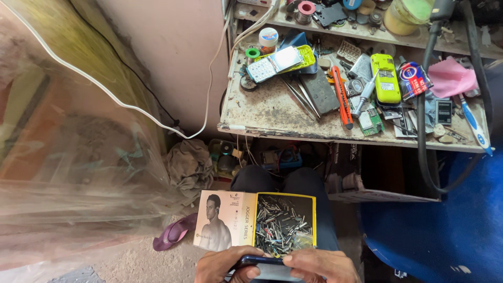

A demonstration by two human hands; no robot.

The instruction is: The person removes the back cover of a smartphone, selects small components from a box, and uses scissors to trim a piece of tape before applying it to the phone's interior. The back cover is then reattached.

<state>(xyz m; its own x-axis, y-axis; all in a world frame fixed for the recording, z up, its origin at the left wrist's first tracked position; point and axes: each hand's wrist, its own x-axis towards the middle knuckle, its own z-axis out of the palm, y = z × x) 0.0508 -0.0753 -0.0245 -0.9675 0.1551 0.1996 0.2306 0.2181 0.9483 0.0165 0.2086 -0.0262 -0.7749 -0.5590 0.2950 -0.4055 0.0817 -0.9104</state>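
Observation:
Both my hands hold a dark phone [264, 263] at the bottom of the head view, over my lap. My left hand [222, 266] grips its left end and my right hand [322, 266] its right end, fingers curled around it. Just beyond the phone, an open cardboard box [246, 217] with a yellow rim rests on my knees, filled with several small metal parts [280, 224]; its lid lies folded open to the left.
A dirty workbench [272, 115] stands ahead, with phone parts, a lime-green phone [385, 78], an orange-handled cutter [341, 97], tweezers, a circuit board and a toothbrush [474, 123]. A white cable [105, 89] runs along the wall. A cloth [188, 162] and a purple slipper [173, 233] lie on the floor.

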